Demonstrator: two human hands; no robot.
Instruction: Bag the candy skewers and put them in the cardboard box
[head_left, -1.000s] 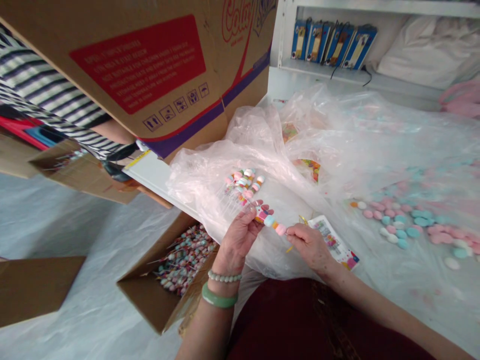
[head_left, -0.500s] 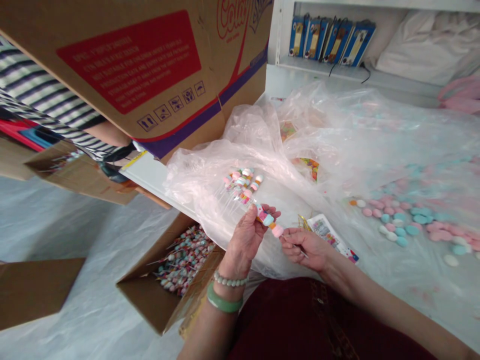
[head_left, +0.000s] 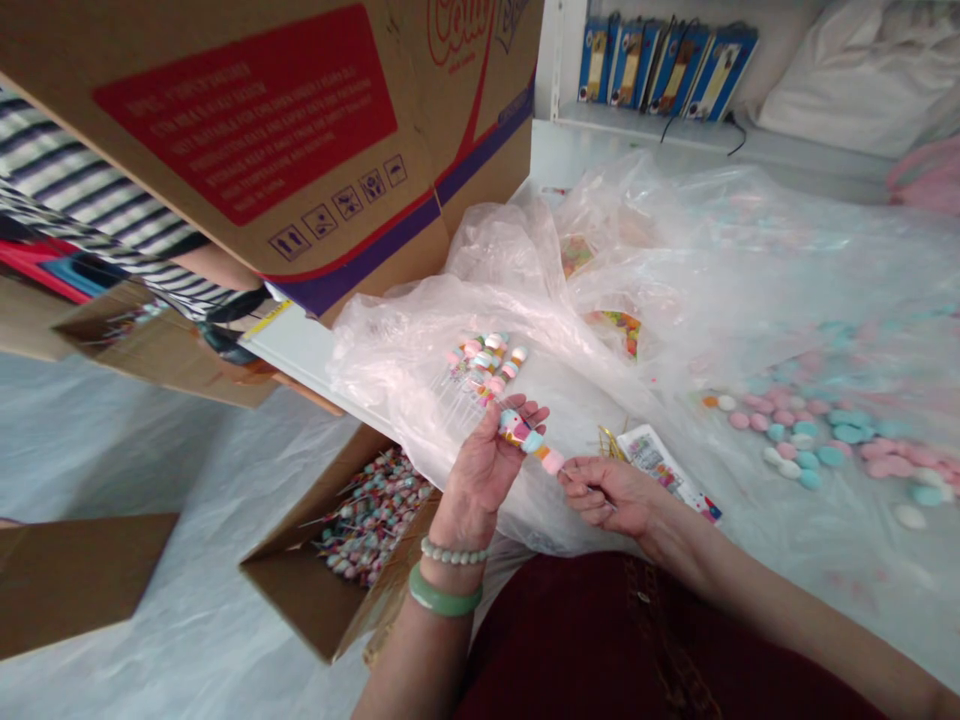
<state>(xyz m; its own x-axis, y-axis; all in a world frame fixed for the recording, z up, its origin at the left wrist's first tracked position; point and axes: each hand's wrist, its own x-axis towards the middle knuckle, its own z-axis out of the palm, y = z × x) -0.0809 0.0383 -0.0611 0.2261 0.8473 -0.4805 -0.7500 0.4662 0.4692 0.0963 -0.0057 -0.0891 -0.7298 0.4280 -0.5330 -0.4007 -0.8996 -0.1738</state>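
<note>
A candy skewer (head_left: pixel 534 444) of pastel pieces, pink, orange and pale blue, stretches between my two hands. My left hand (head_left: pixel 480 470) cradles its upper end, with the thumb on one side and the fingers behind; a colourful printed piece shows there. My right hand (head_left: pixel 607 492) pinches the thin stick just below the pink piece. Beyond my left hand, several similar candy skewers (head_left: pixel 489 360) lie in a bunch on the clear plastic sheet (head_left: pixel 390 335). Beside my right hand lies a stack of printed wrappers (head_left: pixel 664 470), with gold twist ties (head_left: pixel 611 440) next to it.
Loose pastel candies (head_left: pixel 806 440) are spread at the right. A large printed carton (head_left: pixel 337 130) stands at the back left. Below the table edge, an open box (head_left: pixel 300 600) holds many skewers. Blue binders (head_left: pixel 667 70) fill a shelf. Another person's striped sleeve (head_left: pixel 82 180) shows at left.
My left hand has shifted slightly left and its fingers have loosened, showing more of the skewer's printed upper end. My right hand stays pinched on the stick.
</note>
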